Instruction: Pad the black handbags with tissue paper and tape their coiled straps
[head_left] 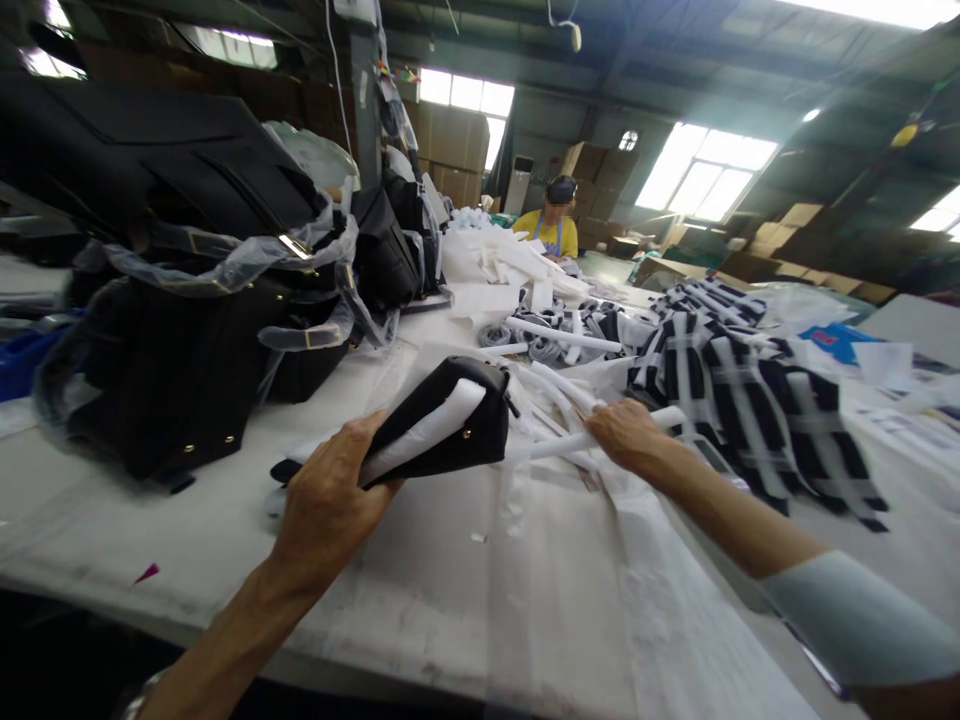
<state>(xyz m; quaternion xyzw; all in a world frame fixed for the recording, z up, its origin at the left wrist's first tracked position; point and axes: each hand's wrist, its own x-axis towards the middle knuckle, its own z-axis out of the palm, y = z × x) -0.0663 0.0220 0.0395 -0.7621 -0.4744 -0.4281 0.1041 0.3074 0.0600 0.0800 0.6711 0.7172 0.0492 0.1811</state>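
Observation:
My left hand [334, 490] is wrapped round one end of a black handbag [480, 430], which it tilts above the white table. A white padded strip [427, 430] lies along the side of the bag that faces me. Off to the right, my right hand [622, 430] has its fingers closed on a white foam strip [562, 445] among other loose white strips. Its fingertips are partly hidden. The far end of the bag points toward that pile.
Large black bags with plastic-wrapped handles [180, 370] stand at the left. Black straps wrapped in white [735, 390] are heaped at the right. White sheets [495, 255] pile up farther back, before a person in yellow [559, 230]. The table edge [225, 640] runs close to me.

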